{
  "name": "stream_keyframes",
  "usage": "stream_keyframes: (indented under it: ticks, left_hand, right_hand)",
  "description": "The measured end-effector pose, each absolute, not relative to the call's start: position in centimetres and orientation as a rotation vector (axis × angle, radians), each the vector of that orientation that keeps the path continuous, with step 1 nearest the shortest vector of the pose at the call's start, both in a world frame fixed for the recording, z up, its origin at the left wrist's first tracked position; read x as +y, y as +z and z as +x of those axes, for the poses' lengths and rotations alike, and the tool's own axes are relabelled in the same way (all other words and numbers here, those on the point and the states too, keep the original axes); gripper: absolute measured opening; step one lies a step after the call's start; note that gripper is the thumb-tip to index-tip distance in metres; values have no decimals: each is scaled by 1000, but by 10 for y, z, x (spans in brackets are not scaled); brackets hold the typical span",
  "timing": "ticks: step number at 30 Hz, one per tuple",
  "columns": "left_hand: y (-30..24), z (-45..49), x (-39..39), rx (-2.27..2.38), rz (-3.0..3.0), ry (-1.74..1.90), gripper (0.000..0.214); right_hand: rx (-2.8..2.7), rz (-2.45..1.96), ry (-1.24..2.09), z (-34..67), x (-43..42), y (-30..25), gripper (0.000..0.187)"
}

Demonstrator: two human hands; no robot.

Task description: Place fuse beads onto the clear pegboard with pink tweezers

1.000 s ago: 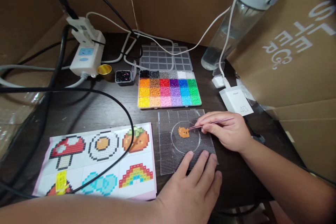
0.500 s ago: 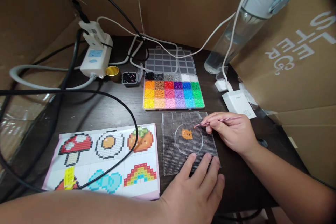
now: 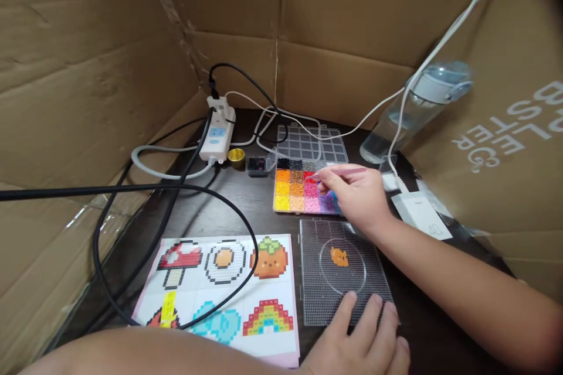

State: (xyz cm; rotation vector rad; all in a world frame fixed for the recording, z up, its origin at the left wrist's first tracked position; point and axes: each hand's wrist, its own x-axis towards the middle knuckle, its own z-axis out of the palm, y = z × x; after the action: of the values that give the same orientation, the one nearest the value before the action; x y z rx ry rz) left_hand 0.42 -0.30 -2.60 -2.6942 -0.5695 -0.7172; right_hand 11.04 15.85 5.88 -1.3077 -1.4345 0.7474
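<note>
My right hand [image 3: 358, 196] pinches a pair of pink tweezers [image 3: 347, 172], their tip over the brown and red compartments of the bead box [image 3: 282, 188]. The hand covers the box's right side; whether the tip holds a bead is too small to tell. With fingers spread, my left hand [image 3: 365, 334] rests on the near edge of a clear pegboard [image 3: 314, 304]. A small patch of orange beads [image 3: 339, 256] sits on the pegs inside the board's circle outline. Left of the board lies a pattern sheet [image 3: 220, 299] with a mushroom, egg, persimmon and rainbow.
A black cable [image 3: 220, 199] loops over the pattern sheet. Behind stand a power strip [image 3: 217, 135], a gold cup [image 3: 236, 157] and a small dark container [image 3: 257, 166]. A water bottle [image 3: 409, 111] and a white power adapter [image 3: 421, 214] are at the right. Cardboard walls [image 3: 343, 29] surround the table.
My right hand has moved with the tweezers from the pegboard up to the bead box. My left hand stays on the board's near edge. The camera view has shifted.
</note>
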Motion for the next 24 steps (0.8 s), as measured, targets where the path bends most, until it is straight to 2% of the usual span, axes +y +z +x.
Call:
stream_keyframes:
  ticks: [7, 13, 19, 24]
  left_hand:
    - [-22, 3, -3, -589, -2764, -789, 33]
    - [-13, 3, -2, -607, -2924, -665, 37]
    - [-4, 3, 2, -555, -3019, -547, 42]
    - [2, 1, 5, -519, -3039, -484, 43]
  right_hand:
    - [-1568, -1273, 622, 109, 153, 58, 12]
    - [-1503, -1426, 771, 152, 120, 71, 14]
    - [-1518, -1347, 957, 186, 74, 46, 9]
    - [-1519, -1285, 952, 192, 64, 31, 17]
